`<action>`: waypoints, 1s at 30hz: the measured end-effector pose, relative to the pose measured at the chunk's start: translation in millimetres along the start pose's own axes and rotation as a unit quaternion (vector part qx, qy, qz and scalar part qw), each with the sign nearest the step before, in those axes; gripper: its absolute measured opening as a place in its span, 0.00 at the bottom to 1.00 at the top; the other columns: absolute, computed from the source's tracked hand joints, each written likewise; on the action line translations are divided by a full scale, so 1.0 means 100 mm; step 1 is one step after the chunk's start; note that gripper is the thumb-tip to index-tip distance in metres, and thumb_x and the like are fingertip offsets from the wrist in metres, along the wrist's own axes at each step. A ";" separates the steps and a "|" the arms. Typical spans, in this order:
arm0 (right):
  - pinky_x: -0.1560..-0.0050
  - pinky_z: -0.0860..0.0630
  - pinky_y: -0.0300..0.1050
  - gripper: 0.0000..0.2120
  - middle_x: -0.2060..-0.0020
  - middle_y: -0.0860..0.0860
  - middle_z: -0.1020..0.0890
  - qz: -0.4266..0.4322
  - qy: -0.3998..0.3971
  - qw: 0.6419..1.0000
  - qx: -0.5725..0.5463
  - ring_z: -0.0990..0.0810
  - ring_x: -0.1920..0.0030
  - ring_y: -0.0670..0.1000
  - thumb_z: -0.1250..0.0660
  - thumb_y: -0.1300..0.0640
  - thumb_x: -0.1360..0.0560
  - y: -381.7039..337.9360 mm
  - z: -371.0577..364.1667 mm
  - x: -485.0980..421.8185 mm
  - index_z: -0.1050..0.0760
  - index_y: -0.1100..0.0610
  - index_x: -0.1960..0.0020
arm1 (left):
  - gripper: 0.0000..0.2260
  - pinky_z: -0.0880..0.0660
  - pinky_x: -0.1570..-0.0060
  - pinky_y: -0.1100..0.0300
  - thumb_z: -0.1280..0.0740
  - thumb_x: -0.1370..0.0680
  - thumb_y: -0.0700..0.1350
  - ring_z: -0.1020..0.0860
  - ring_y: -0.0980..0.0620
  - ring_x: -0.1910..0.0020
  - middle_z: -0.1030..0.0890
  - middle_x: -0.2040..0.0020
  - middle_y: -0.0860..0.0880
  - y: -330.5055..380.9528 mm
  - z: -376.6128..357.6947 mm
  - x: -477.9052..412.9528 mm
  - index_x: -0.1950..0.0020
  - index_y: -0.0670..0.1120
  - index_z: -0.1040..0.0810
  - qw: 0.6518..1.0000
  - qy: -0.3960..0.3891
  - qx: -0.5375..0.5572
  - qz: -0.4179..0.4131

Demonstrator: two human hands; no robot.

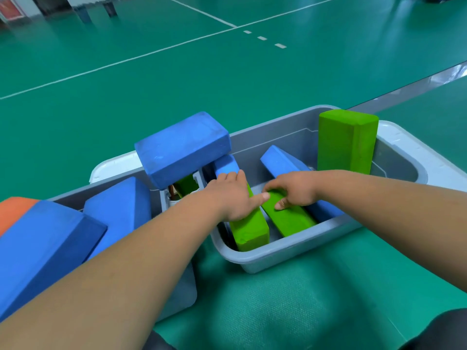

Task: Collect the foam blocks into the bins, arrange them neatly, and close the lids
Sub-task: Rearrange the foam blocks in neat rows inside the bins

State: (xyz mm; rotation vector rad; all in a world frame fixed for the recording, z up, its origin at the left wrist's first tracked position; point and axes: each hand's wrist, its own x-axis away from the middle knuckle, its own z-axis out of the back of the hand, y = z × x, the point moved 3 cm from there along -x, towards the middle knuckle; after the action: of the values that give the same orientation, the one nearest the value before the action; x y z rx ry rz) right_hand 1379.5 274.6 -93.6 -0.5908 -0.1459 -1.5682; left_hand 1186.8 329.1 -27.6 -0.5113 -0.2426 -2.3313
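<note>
Both hands are in the right grey bin on the green floor.

- My left hand lies over the left green foam block, with the fingers curled at its far end and the thumb splayed.
- My right hand clasps the end of the right green foam block.
- An upright green block stands at the bin's far end.
- A blue block bridges to the left bin.

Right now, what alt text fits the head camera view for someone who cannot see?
The left hand holds the left green block and the right hand holds the right green block, side by side in a grey bin on a green floor. An upright green block stands at the bin's far right, and blue blocks sit tilted around them.
</note>
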 end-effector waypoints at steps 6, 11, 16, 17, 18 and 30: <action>0.26 0.33 0.53 0.26 0.24 0.49 0.30 0.003 0.006 1.000 -0.018 0.29 0.27 0.56 0.32 0.42 0.19 0.07 -0.04 -0.03 0.35 0.38 0.23 | 0.57 0.50 0.18 0.49 0.34 0.25 0.72 0.56 0.46 0.16 0.64 0.16 0.45 -0.11 0.04 0.15 0.17 0.42 0.67 0.994 -0.097 -0.038 -0.034; 0.26 0.33 0.55 0.26 0.25 0.49 0.29 0.006 0.004 0.999 -0.034 0.29 0.27 0.55 0.32 0.41 0.19 0.12 -0.04 -0.06 0.34 0.36 0.24 | 0.57 0.50 0.18 0.43 0.36 0.24 0.73 0.59 0.43 0.16 0.68 0.17 0.43 -0.01 -0.08 -0.01 0.18 0.41 0.69 0.991 -0.111 -0.067 -0.036; 0.26 0.33 0.53 0.26 0.25 0.49 0.29 0.006 0.000 0.999 -0.035 0.28 0.27 0.54 0.32 0.41 0.19 0.12 -0.04 -0.04 0.34 0.37 0.23 | 0.56 0.54 0.18 0.42 0.36 0.24 0.72 0.64 0.42 0.17 0.72 0.18 0.45 0.06 -0.32 -0.11 0.18 0.43 0.71 0.991 -0.115 -0.041 -0.053; 0.26 0.33 0.53 0.26 0.26 0.49 0.29 0.004 0.002 1.000 -0.030 0.28 0.27 0.55 0.32 0.42 0.19 0.11 -0.04 -0.03 0.34 0.37 0.23 | 0.56 0.53 0.18 0.42 0.36 0.24 0.72 0.63 0.42 0.17 0.71 0.18 0.45 0.09 -0.33 -0.11 0.18 0.43 0.70 0.992 -0.110 -0.041 -0.054; 0.26 0.33 0.54 0.26 0.26 0.50 0.29 0.001 0.006 1.000 -0.025 0.28 0.27 0.56 0.32 0.42 0.19 0.10 -0.03 -0.02 0.34 0.37 0.23 | 0.57 0.52 0.18 0.42 0.35 0.24 0.72 0.62 0.42 0.16 0.70 0.17 0.45 0.12 -0.32 -0.12 0.17 0.43 0.69 0.992 -0.105 -0.046 -0.054; 0.35 0.31 0.45 0.31 0.28 0.43 0.25 0.025 0.077 0.992 -0.096 0.26 0.31 0.49 0.33 0.33 0.22 -0.37 0.12 0.11 0.31 0.44 0.24 | 0.36 0.32 0.27 0.50 0.32 0.22 0.67 0.34 0.46 0.22 0.38 0.17 0.49 -0.36 -0.09 0.08 0.22 0.46 0.31 0.995 -0.017 -0.040 -0.086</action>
State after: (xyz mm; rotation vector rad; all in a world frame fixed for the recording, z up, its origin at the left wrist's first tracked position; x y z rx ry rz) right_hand 1347.4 274.0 -69.3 -0.6150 0.1369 -1.5823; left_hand 1153.4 347.3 -33.1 -0.5897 -0.2181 -2.5098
